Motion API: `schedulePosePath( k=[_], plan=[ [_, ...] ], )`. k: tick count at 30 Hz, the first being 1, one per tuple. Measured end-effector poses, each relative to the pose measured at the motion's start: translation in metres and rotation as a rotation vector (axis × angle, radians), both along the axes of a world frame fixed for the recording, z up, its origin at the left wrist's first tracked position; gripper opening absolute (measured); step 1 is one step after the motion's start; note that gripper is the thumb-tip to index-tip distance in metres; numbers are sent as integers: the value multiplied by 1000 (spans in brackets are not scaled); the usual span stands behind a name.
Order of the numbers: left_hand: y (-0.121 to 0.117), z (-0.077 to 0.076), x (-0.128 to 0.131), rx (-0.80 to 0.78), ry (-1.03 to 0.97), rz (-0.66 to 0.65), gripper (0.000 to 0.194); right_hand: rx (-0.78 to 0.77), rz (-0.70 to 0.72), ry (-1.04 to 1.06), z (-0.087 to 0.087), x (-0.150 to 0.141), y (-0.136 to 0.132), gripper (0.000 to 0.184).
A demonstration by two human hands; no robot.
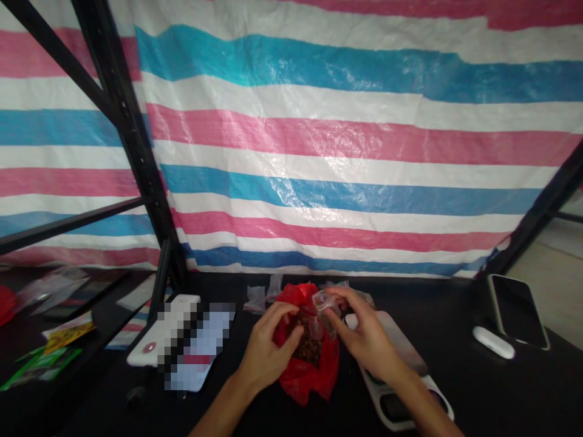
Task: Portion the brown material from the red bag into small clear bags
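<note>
A red plastic bag (pixel 306 376) lies open on the black table (pixel 464 328), with dark brown bits (pixel 310 348) showing inside. My left hand (pixel 266 346) is curled at the bag's left edge, fingertips pinched at the brown contents. My right hand (pixel 364 331) is closed on a small clear plastic pouch (pixel 325 300) held just above the bag's mouth. Both hands nearly touch over the bag.
A white digital scale (pixel 401 388) lies under my right wrist. More clear pouches (pixel 259 296) sit behind the bag. A phone (pixel 519 311) on a stand and a white case (pixel 493 342) are at right; a white device (pixel 157 340) and green-yellow packets (pixel 50 352) at left. Black rack posts (pixel 132 139) stand before a striped tarp.
</note>
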State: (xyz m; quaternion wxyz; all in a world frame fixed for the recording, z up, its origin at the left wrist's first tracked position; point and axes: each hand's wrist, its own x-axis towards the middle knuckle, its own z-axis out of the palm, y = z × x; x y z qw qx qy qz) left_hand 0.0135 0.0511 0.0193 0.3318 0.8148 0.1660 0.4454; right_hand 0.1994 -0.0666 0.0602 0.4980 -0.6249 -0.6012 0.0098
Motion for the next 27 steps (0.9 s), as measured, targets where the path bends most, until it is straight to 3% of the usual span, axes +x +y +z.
schedulePosePath(
  k=[3, 6, 10, 15, 19, 27],
  plan=[
    [1, -3, 1, -91, -22, 38, 28, -8, 205, 54, 4, -30, 16, 28],
    [5, -1, 1, -190, -56, 94, 24, -33, 284, 110, -2, -42, 18, 38],
    [6, 5, -1, -224, -50, 28, 26, -21, 146, 197, -17, -38, 14, 39],
    [2, 3, 2, -269, -17, -52, 29, -61, 61, 147, -21, -33, 13, 10],
    [-2, 1, 5, -266, -4, -5, 31, -39, 41, 117, -16, -32, 14, 15],
    [-6, -2, 4, -264, 30, -41, 28, -81, 55, 165, -18, -37, 13, 17]
  ],
)
